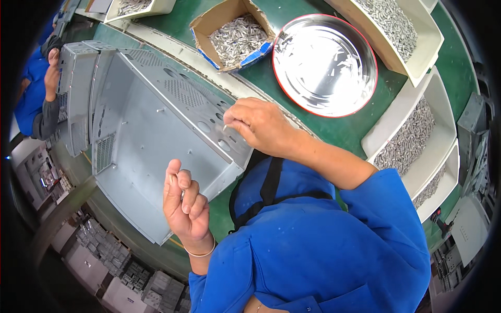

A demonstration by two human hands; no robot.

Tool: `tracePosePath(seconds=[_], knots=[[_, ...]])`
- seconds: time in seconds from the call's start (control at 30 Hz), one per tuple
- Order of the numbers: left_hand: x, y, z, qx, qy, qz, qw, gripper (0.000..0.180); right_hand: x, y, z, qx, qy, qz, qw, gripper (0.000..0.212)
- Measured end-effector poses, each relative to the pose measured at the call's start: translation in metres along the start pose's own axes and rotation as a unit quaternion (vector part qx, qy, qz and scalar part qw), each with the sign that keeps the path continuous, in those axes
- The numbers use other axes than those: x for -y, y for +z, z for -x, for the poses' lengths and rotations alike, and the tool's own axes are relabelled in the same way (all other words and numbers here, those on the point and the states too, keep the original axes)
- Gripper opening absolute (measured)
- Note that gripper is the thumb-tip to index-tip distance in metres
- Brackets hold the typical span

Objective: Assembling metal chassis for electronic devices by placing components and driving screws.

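A grey sheet-metal case (151, 167) lies before me like an open tray, with small studs standing on its floor and round holes and vents along its far-right wall. My right hand (258, 124) is over that wall near the round holes. Its thumb and forefinger pinch a small pale metal pin (225, 127). My left hand (187, 201) is raised palm up over the near edge of the case. Its fingers are curled in, and a tiny light bit shows between them, too small to name.
A round red-rimmed metal tray (323, 99) with scattered small pins stands beyond my right hand, beside a cardboard box (201, 36) of metal pins. White bins (383, 136) full of small metal parts line the right. More grey cases (78, 99) and another person (32, 96) are at left.
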State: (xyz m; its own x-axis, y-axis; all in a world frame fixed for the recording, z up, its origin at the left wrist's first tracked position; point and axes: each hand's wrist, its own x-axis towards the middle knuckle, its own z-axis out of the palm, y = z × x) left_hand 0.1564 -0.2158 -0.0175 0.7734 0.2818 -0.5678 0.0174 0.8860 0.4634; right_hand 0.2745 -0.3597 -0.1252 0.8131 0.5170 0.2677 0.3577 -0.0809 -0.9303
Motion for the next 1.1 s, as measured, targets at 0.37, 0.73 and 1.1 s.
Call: tracePosePath(seconds=[0.37,0.73,1.1], knots=[[0.0,-0.007,0.001,0.033,0.017,-0.05,0.998,0.025,-0.002,0.001,-0.002,0.06,0.022,-0.018,0.998,0.009],[0.004,0.003,0.001,0.004,0.044,-0.128,0.991,0.032,-0.006,0.01,-0.009,0.158,0.102,0.005,0.982,0.031],[0.005,0.009,0.003,0.04,0.05,-0.186,0.98,0.034,0.0,0.006,-0.002,0.122,0.131,-0.105,0.978,0.018]])
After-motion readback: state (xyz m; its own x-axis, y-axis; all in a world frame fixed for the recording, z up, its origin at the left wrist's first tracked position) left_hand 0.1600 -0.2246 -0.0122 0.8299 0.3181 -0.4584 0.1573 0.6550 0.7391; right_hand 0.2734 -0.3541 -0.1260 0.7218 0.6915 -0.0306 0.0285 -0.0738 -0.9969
